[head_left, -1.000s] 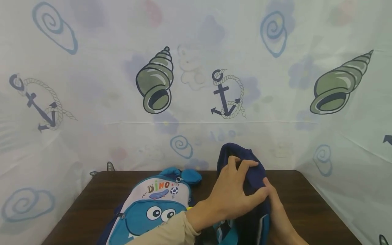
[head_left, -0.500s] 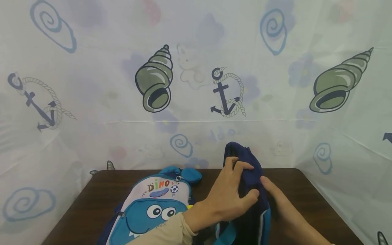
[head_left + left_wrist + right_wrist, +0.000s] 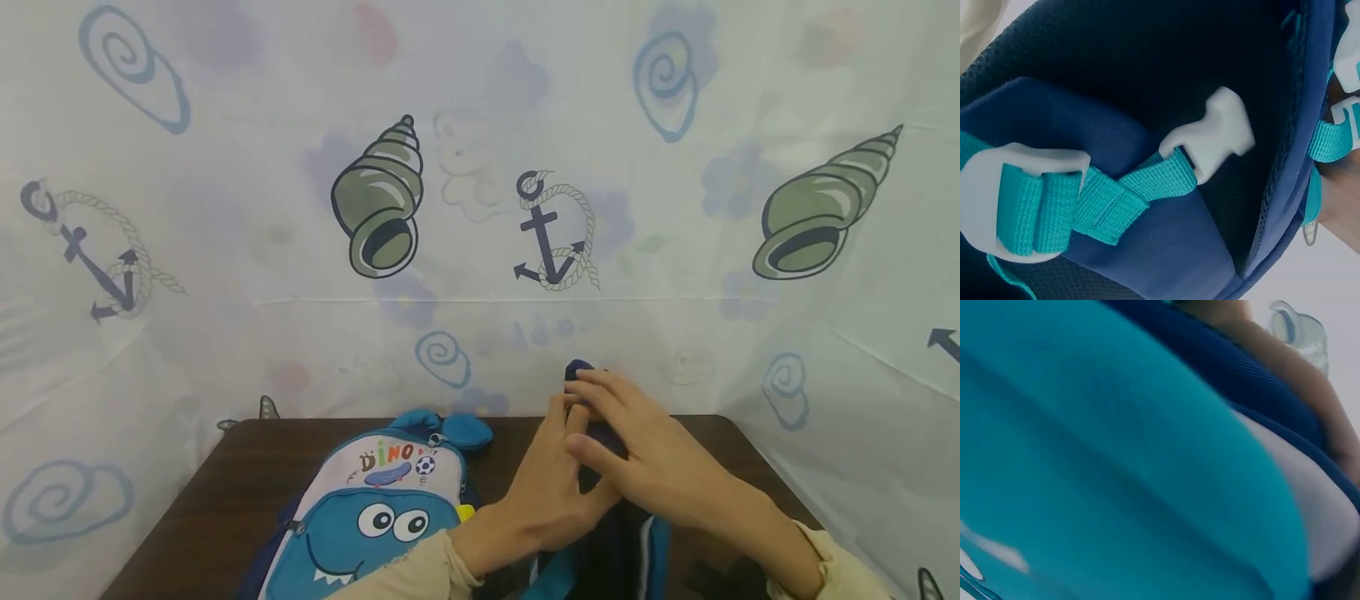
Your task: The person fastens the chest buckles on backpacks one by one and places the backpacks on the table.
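Observation:
A backpack [image 3: 611, 567] stands upright right of the middle, its dark back turned to the left. My left hand [image 3: 551, 492] holds its navy upper part with bent fingers. Over the top from the right, my right hand [image 3: 652, 458] grips the same part, thumb and fingers apart and fingertips close to the left hand's. In the left wrist view, a white buckle [image 3: 1219, 134] on teal webbing [image 3: 1160, 178] hangs before the dark mesh, beside a navy shoulder strap [image 3: 1122, 125]. The bag's teal front [image 3: 1116, 450] fills most of the right wrist view.
A second backpack [image 3: 405, 467], white and teal with a cartoon dino face, lies on the dark wooden table [image 3: 262, 450] at left, partly behind the left sleeve [image 3: 420, 575]. A white curtain [image 3: 480, 250] with printed shells and anchors hangs behind the table.
My right hand has moved from the bag's right side up and left over its top, now covering much of the navy part. My left hand stays near the same place.

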A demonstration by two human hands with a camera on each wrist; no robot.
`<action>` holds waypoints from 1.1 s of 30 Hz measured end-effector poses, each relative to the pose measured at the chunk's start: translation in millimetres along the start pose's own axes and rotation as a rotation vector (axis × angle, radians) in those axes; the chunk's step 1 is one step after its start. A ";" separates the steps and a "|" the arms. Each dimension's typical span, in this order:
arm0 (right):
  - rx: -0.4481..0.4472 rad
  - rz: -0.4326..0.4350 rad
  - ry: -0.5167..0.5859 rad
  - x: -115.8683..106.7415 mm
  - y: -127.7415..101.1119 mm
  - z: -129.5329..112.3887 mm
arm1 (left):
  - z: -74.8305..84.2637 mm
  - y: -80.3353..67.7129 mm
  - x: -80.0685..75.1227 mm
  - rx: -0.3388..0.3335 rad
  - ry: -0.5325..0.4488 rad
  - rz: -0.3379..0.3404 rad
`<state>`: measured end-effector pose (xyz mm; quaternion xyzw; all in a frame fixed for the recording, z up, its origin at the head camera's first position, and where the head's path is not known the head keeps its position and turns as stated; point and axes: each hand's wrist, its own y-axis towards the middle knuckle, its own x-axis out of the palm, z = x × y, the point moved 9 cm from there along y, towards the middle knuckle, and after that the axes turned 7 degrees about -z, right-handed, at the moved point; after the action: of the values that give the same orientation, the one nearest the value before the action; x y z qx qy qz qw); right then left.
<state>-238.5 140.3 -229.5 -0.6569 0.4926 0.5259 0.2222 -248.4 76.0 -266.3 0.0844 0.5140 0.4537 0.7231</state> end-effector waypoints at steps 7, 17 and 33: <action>0.018 -0.027 -0.134 14.8 1.9 7.0 | -7.0 -14.0 10.3 0.007 -0.122 -0.034; 0.057 -0.078 -0.149 13.7 -2.2 20.6 | -88.2 -79.8 56.4 -0.533 -0.476 -0.210; 0.119 -0.095 -0.121 13.9 -10.8 37.5 | -93.8 -143.5 136.6 -0.851 -0.833 -0.501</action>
<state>-247.2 169.5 -257.6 -0.6320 0.4771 0.5233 0.3149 -235.5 62.8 -484.7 -0.1633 -0.0305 0.3645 0.9162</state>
